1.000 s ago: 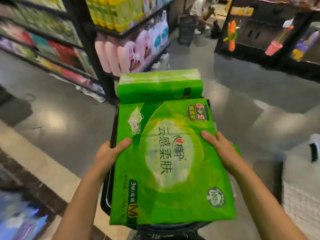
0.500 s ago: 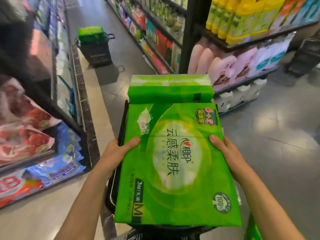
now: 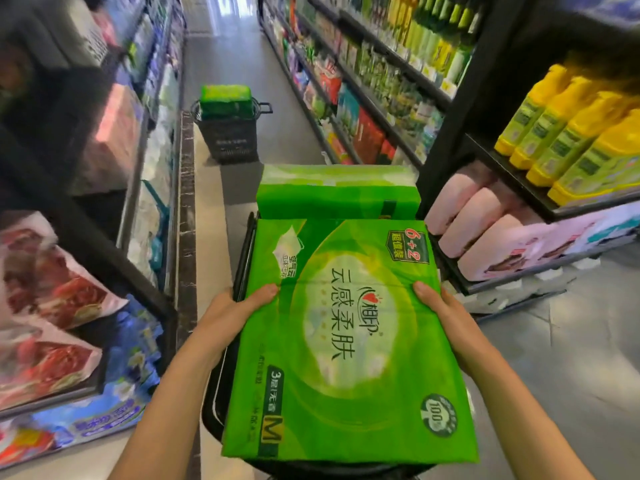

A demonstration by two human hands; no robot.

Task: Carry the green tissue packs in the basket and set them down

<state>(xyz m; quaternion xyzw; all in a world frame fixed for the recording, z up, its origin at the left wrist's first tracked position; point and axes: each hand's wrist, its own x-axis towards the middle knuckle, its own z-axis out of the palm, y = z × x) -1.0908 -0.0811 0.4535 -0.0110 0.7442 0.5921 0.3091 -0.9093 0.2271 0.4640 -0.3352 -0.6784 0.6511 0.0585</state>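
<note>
A large green pack of tissues (image 3: 349, 341) lies flat on top of a black shopping basket (image 3: 221, 386) right below me. My left hand (image 3: 232, 310) grips the pack's left edge, thumb on top. My right hand (image 3: 446, 317) grips its right edge, thumb lying on the top face. A second green pack (image 3: 337, 192) lies just beyond the first, on the far end of the same basket.
Stocked shelves line an aisle: pink and blue packs (image 3: 52, 306) at left, yellow bottles (image 3: 571, 133) and pink packs (image 3: 485, 230) at right. Further down the aisle stands another black basket (image 3: 230, 136) with a green pack (image 3: 227, 97) on it. Grey floor runs between.
The view has swung left from an open floor area to look straight down the aisle; the far basket has come into sight. Both hands keep the same grip on the pack.
</note>
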